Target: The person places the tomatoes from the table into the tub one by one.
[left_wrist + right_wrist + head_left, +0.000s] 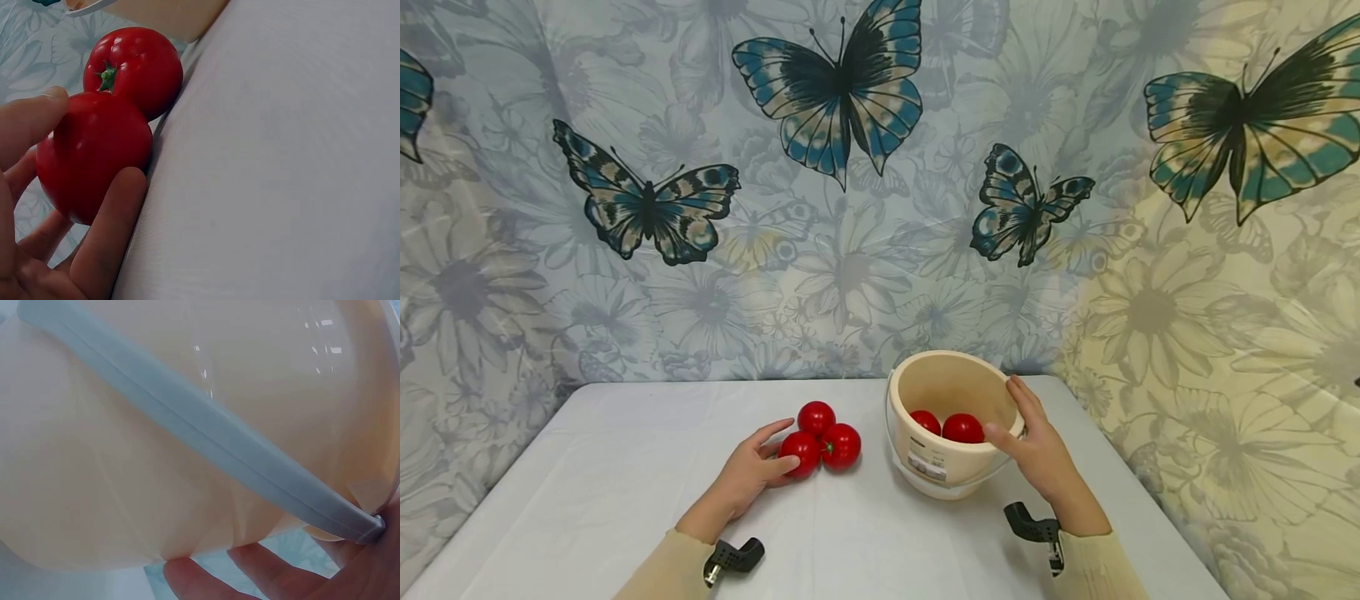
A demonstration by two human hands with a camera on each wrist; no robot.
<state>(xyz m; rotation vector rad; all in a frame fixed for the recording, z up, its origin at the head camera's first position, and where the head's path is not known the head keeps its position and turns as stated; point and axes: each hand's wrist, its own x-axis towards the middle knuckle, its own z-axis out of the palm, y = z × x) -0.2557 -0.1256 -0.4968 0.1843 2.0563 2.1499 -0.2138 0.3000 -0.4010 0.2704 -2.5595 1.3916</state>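
On the left, my left hand [747, 473] curls around a red tomato [801, 455], its thumb and fingers on either side of the fruit in the left wrist view. Two more tomatoes touch that one on the table: one behind [816, 417] and one to the right [842, 447], whose green stem [107, 77] shows. A cream bucket [904, 433] stands upright to the right, with two tomatoes [962, 428] visible inside. My right hand [1047, 454] grips the bucket's right side at the rim. The lower part of the bucket's inside is hidden.
The bucket's pale handle [187, 419] hangs down across its front. A label [927, 465] is on the bucket's wall. White cloth covers the table [625, 467], and a butterfly-patterned curtain [850, 267] rises behind it. Black mounts [1033, 527] sit at both wrists.
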